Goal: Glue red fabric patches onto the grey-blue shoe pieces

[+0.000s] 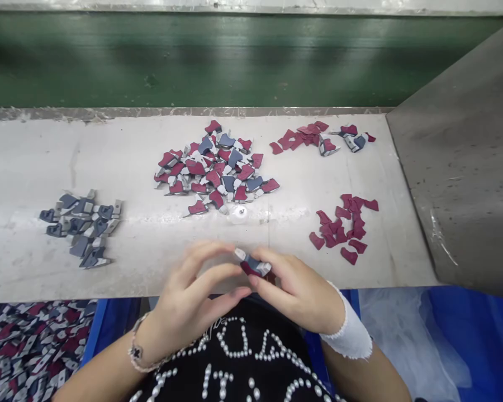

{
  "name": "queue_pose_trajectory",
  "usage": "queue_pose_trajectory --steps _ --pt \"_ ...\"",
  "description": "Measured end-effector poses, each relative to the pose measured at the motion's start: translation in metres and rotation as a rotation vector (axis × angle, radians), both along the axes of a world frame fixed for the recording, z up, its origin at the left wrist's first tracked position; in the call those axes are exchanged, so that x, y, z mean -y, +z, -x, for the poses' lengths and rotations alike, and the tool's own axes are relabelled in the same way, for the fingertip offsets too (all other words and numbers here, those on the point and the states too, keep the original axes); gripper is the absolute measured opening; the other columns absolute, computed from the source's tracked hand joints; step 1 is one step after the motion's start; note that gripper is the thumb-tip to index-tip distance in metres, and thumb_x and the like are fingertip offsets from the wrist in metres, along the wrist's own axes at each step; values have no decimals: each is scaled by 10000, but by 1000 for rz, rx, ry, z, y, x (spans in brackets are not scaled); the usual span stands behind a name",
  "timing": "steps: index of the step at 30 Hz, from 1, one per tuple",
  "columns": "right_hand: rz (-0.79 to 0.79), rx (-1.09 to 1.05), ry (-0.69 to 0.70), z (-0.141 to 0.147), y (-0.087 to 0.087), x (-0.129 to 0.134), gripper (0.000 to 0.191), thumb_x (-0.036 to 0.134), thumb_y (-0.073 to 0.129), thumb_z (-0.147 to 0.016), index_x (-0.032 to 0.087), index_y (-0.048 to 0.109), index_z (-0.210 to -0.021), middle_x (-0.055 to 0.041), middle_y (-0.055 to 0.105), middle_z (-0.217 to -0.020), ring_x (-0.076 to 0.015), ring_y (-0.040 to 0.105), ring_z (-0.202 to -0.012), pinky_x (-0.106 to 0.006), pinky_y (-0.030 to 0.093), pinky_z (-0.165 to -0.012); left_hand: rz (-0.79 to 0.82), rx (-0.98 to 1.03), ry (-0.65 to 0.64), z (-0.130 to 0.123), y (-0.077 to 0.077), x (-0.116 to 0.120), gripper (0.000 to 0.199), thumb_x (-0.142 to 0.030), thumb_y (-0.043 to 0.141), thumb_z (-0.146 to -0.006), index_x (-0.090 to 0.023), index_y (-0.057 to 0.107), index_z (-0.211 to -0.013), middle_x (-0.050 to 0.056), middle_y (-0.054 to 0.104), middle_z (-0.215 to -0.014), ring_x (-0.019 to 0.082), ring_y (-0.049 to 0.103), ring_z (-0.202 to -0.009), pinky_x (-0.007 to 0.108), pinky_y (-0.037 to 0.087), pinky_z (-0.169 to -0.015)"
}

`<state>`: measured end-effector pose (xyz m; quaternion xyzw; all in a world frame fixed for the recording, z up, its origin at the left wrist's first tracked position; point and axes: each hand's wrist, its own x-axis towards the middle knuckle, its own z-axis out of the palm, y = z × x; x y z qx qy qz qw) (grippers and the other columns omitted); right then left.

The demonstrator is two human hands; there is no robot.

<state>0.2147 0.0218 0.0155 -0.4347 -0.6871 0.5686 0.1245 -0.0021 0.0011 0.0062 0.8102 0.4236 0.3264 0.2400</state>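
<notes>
Pinching a grey-and-red part (pixel 254 263), the right hand (pixel 304 290) is hovering around the tabletop's (pixel 142 257) near edge, left hand (pixel 186 298) curving open beside it. Guessing roughly mid-batch: grey parts (pixel 79 225) with no visible red are waiting left, loose red pieces (pixel 357 226) right, while a mostly red-faced pile (pixel 213 178) is sitting beyond, looking done-ish. Nothing's blocking either hand; a metal panel (pixel 465 156) is just walling off the right end.

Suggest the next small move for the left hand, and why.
Probably close the left hand gently on the free end of the small, angular grey, blue and maroon piece, to steady it. The right hand pinches the other end, while the left is beside it with thumb and index finger spread, not pinching.
</notes>
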Motion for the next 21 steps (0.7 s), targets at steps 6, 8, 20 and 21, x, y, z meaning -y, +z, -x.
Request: queue_pose_trajectory --steps 6,8,20,21 --pt "28 26 64 -9 13 -2 103 275 492 -1003 198 492 -1072 -13 666 -904 -180 619 -770 -315 449 -670 450 26 -129 7 7 -11 248 -226 665 -911 -271 612 -1150 -7 724 -1065 132 704 -942 228 607 -797" --pt "3 5 -17 -10 14 0 89 269 455 -1030 207 503 -1072 -3 662 -938 -167 622 -818 -314 462 -721 483 65 -35 4 6 -9 198 -221 685 -894 -269 636 -1080 -26 739 -984 120 711 -861 207 599 -730" --pt "-188 -31 -89 -8 12 11 195 210 517 -1021 210 579 -1206 4 685 -1092 -137 635 -977 -281 480 -861 503 211 4 -10 3 -4 242 -190 712 -853 -243 698 -1089 35 752 -1009 178 722 -882 287 634 -747" --pt "-188 -27 -89 -8 12 11 188 212 521 -1020 211 582 -1198 7 686 -1092 -135 636 -976 -277 482 -858 509 206 1 -10 3 -5 234 -196 711 -855 -244 701 -1084 36 752 -1004 182 722 -876 295 635 -741"
